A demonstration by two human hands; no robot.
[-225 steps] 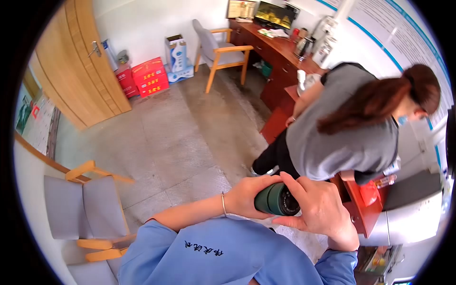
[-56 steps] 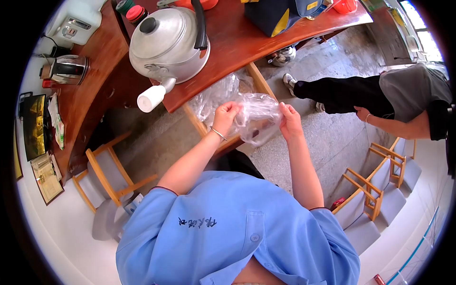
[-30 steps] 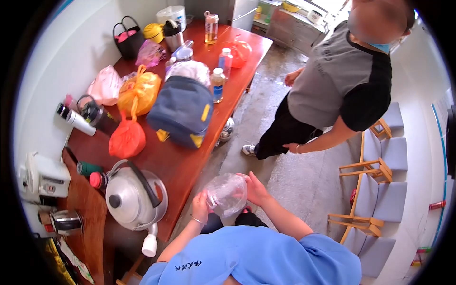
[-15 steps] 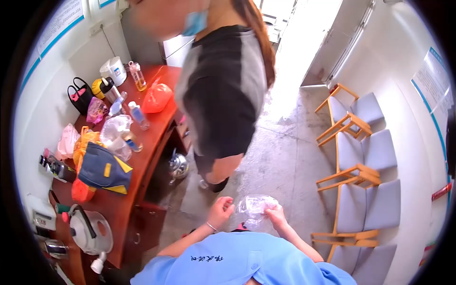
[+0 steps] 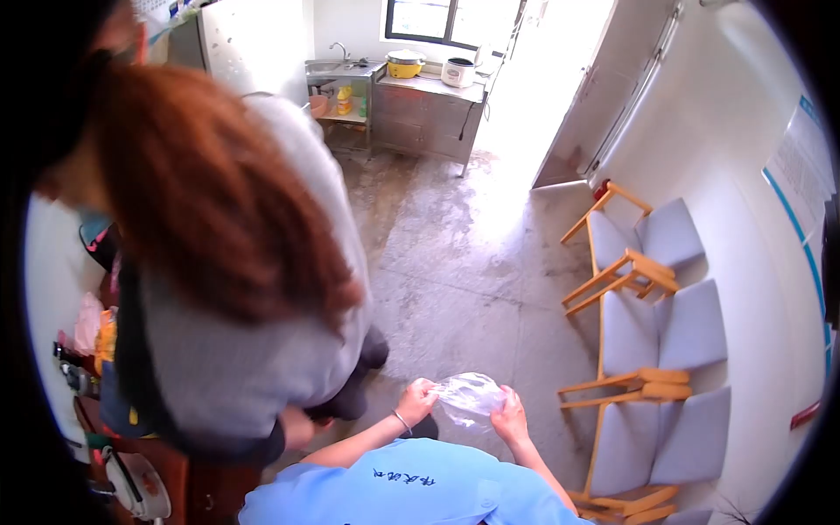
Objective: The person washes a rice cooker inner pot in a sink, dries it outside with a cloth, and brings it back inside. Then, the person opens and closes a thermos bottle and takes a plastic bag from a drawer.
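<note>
A clear plastic bag (image 5: 471, 395) is stretched between my two hands, in front of my blue shirt. My left hand (image 5: 416, 402), with a bracelet at the wrist, pinches the bag's left edge. On the opposite side my right hand (image 5: 509, 415) grips the bag's right edge. The bag looks thin and crumpled; I cannot make out anything inside it. Below it the grey floor shows.
Close on my left, another person (image 5: 236, 350) in a grey top bends over the red-brown table (image 5: 210, 490). A kettle (image 5: 138, 486) stands on that table. Cushioned wooden chairs (image 5: 630, 332) line the right wall. At the back are a steel counter (image 5: 420, 118) and a door (image 5: 604, 96).
My left hand has moved right and taken hold of the bag, which is now spread wider. The other person has moved to the left and leans over the table.
</note>
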